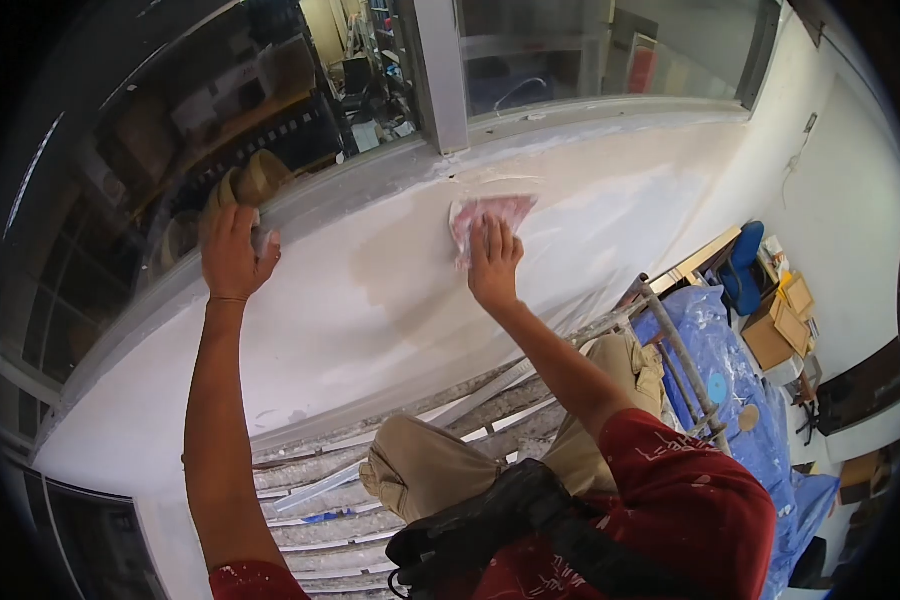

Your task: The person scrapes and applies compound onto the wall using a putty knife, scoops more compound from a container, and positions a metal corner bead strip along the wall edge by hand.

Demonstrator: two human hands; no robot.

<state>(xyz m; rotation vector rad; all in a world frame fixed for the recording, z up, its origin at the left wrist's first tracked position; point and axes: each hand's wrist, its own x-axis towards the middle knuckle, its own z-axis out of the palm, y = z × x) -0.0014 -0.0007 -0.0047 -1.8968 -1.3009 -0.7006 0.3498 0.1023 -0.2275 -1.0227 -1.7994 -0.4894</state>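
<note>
My right hand (494, 265) presses a reddish, white-dusted sheet of sandpaper (515, 208) flat against the wall (340, 330), just below the window frame. The fingers lie over the sheet, and its corners stick out around them. Around it the wall has white and beige patches of smoothed filler. Off to the left, my left hand (235, 255) grips the lower window frame (340, 185). Its fingers reach over the frame's edge, the thumb lies apart on the near side, and the fingertips are partly hidden.
Beneath my bent knees are the slats of a scaffold platform (320, 535), with a metal guard rail (685, 355) at the right. Beyond it lie a blue tarp (710, 310), a blue chair (740, 270) and cardboard boxes (773, 335). Window glass (590, 60) rises above the wall.
</note>
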